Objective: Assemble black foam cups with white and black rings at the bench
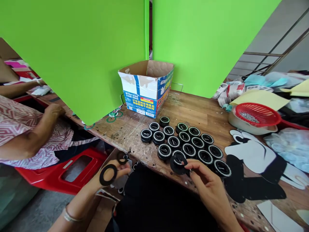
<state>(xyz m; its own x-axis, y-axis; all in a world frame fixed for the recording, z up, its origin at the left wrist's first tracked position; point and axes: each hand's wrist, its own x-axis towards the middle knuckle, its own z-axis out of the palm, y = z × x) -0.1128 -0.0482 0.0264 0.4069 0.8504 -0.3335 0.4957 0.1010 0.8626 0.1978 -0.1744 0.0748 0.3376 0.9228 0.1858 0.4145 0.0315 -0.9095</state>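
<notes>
My left hand point(122, 171) is over the table's front edge with a flat black ring point(101, 176) lying across it. A second black ring point(118, 158) is at its fingers, which are partly hidden behind the rings. My right hand point(207, 180), thumb and fingertips closed, pinches the edge of a flat black ring point(175, 169). That ring is just in front of the nearest stacks and overlaps one in view. Several short round black stacks point(164, 150) with pale glittery rims and a small slit on top stand grouped on the wooden table point(196, 108).
A cut-open cardboard box point(140, 93) stands behind the stacks against green panels point(205, 42). To the right are black-and-white panda-shaped cut-outs point(253, 154) and a red basket point(270, 116) in a bowl. A person point(31, 135) sits left, by a red stool point(94, 161).
</notes>
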